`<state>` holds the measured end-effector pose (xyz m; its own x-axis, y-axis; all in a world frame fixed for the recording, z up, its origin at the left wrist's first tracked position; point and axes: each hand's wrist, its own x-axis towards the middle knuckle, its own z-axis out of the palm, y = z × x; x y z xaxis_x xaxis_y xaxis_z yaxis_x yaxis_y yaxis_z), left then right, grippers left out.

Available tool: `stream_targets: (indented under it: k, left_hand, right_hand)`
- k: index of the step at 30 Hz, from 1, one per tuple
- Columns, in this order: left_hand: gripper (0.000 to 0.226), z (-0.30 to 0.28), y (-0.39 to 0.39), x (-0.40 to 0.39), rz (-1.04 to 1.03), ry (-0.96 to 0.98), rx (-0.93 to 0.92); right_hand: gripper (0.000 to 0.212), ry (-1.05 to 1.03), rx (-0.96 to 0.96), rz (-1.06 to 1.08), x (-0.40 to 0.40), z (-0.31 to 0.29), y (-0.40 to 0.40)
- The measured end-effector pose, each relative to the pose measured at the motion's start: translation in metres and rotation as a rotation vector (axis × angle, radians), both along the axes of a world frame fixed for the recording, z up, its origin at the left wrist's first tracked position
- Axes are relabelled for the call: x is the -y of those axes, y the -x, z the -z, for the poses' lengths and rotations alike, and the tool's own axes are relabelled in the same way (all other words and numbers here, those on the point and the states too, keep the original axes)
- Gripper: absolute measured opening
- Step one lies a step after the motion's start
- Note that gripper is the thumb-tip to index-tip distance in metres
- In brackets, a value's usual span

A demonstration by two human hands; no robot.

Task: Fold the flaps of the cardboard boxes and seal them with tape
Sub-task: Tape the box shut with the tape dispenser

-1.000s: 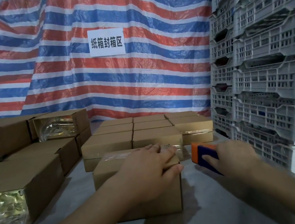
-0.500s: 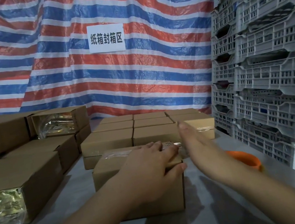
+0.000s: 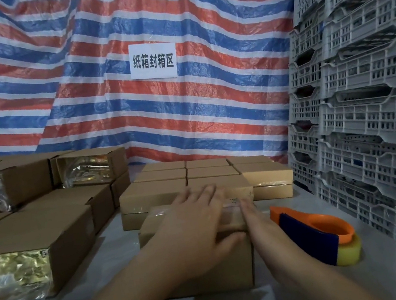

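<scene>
A small closed cardboard box [image 3: 223, 274] stands in front of me on the grey table [image 3: 385, 273]. My left hand [image 3: 195, 231] lies flat on its top with fingers spread. My right hand [image 3: 256, 221] presses straight fingers along the box's right top edge, over shiny clear tape. An orange and blue tape dispenser [image 3: 318, 234] with a yellowish tape roll lies on the table just right of the box, untouched.
Rows of sealed boxes [image 3: 211, 173] sit behind the near box. Boxes with open ends showing plastic-wrapped contents [image 3: 26, 257] are stacked at the left. White plastic crates [image 3: 366, 95] tower at the right. A striped tarp with a paper sign [image 3: 152, 61] hangs behind.
My right hand let go of the tape dispenser, which now lies on the table, and moved left onto the box's right edge. My left hand stayed on the box top.
</scene>
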<state>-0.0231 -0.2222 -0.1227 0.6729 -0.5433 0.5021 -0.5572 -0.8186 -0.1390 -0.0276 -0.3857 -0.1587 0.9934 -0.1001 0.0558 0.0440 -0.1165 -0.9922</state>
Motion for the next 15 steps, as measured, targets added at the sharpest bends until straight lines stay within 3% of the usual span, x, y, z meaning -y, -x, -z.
stream_targets:
  k: [2,5,7,11,15]
  left_hand:
    - [0.085,0.005,0.004,-0.025,-0.076,0.209,0.006]
    - [0.076,0.019,0.014,-0.060,-0.062,0.790,-0.298]
    - [0.079,0.028,0.016,-0.066,-0.018,1.031,-0.488]
    - [0.083,0.046,0.013,-0.067,-0.030,1.293,-0.679]
    - [0.064,0.060,0.016,-0.071,-0.053,1.350,-0.800]
  right_hand:
    - [0.056,-0.026,-0.049,0.029,-0.001,-0.002,0.002]
    - [0.052,-0.007,-0.057,0.069,-0.007,-0.005,0.002]
    - [0.056,-0.025,-0.028,0.059,-0.008,0.000,0.005]
    - [0.079,0.099,0.055,-0.061,-0.009,0.007,0.020]
    - [0.068,0.142,0.106,-0.091,-0.007,0.010,0.018]
